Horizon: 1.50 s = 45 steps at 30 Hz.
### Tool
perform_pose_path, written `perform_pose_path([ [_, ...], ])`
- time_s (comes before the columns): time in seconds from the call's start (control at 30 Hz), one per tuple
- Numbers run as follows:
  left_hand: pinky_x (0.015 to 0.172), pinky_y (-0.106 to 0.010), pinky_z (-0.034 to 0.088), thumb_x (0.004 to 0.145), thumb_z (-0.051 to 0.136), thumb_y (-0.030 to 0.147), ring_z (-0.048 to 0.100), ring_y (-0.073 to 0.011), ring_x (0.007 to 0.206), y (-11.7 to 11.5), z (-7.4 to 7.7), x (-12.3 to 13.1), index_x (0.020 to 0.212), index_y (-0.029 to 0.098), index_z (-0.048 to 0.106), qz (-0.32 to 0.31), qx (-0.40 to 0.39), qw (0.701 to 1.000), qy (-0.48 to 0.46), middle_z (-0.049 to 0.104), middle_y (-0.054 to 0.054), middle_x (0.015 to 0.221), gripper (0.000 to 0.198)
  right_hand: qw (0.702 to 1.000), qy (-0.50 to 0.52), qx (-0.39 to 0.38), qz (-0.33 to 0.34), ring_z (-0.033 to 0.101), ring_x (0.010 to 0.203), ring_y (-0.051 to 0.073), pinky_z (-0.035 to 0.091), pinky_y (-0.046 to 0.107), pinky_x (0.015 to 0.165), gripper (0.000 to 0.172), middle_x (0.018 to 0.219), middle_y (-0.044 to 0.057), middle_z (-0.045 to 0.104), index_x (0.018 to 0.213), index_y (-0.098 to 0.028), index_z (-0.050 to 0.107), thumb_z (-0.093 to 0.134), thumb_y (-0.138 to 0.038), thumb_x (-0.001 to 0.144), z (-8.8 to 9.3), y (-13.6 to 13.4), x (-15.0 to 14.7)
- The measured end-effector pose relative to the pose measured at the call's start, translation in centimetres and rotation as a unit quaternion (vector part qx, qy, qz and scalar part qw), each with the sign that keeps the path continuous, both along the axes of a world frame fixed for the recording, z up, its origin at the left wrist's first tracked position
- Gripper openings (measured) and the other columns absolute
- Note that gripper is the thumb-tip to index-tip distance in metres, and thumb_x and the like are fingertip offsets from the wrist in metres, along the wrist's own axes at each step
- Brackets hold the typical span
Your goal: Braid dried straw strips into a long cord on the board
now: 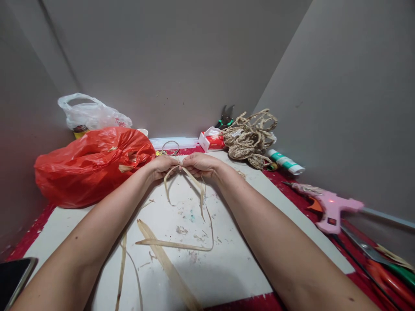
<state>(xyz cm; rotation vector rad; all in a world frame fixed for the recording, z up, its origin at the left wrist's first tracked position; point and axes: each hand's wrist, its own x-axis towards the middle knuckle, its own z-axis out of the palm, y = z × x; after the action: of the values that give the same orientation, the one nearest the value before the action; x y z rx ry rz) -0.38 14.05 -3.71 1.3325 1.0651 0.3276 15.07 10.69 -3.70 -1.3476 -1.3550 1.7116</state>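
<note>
A: Starting nearest the camera, any findings?

B: Noted a phone-like device [16,278] at the lower left edge. On the white sheet [233,246], logged a broad strip [173,270] lying aslant, a narrow strip [121,268] to its left, and a bent strip [177,245] crossing the broad one. Under the sheet, a red cloth [256,302].

A: Farther along, on the right?

B: Recorded a pink glue gun [337,211], unattended, well apart from both hands.

A: Condition of the hands?

B: Found the left hand [165,167] and right hand [201,164] closed in a pinch, close together, on a thin strip [194,179]. Held over the far part of the sheet, with loose ends hanging down on either side. Cannot tell whether one length or two.

A: Progress?

B: Judged under way, not finished. Done: thin strip lifted and secured in both hands. Outstanding, as far as visible: hanging ends unfastened, broad and narrow strips loose on the sheet. Cannot confirm any knot or join; hidden within the grip. Cannot confirm any link with the bent strip either.

A: Beyond the hands?

B: Listed a thin ring [177,149] just past the hands, a red bag [81,172] to the left, a rope bundle [244,149] to the right beside a tissue box [215,141], and, farther back, pliers [226,117].
</note>
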Motion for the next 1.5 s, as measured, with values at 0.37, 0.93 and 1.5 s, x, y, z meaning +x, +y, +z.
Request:
perform_pose_path([
  [0.37,0.056,-0.027,0.054,0.081,0.047,0.016,0.06,-0.0121,0.054,0.2,-0.5,0.2,0.077,0.011,0.052,-0.002,-0.066,0.996,-0.067,0.056,-0.003,0.059,0.008,1.0,-0.002,0.023,0.022,0.02,0.032,0.002,0.012,0.017,0.034,0.026,0.039,-0.009,0.029,0.055,-0.017,0.035,0.052,-0.011,0.074,-0.5,0.3,0.3],
  [0.93,0.034,-0.02,0.01,0.073,0.055,0.025,0.019,-0.0027,0.03,0.4,-0.5,0.1,0.06,0.013,0.055,-0.004,0.051,0.997,0.06,0.027,0.008,0.039,0.018,0.98,-0.181,0.073,0.035,0.022,0.033,0.004,0.014,0.021,0.036,0.018,0.039,-0.009,0.03,0.059,-0.016,0.047,0.055,-0.018,0.076,0.3,-0.4,-0.3],
  [1.5,0.036,-0.021,0.01,0.071,0.056,0.021,0.018,-0.0027,0.032,0.1,-0.8,0.2,0.053,0.013,0.052,-0.006,0.04,0.998,0.039,0.025,0.008,0.038,0.019,0.892,-0.402,0.207,0.019,0.042,0.054,0.01,0.03,0.022,0.05,0.011,0.057,0.002,0.054,0.063,-0.011,0.063,0.055,-0.013,0.07,2.3,-1.1,-1.1],
])
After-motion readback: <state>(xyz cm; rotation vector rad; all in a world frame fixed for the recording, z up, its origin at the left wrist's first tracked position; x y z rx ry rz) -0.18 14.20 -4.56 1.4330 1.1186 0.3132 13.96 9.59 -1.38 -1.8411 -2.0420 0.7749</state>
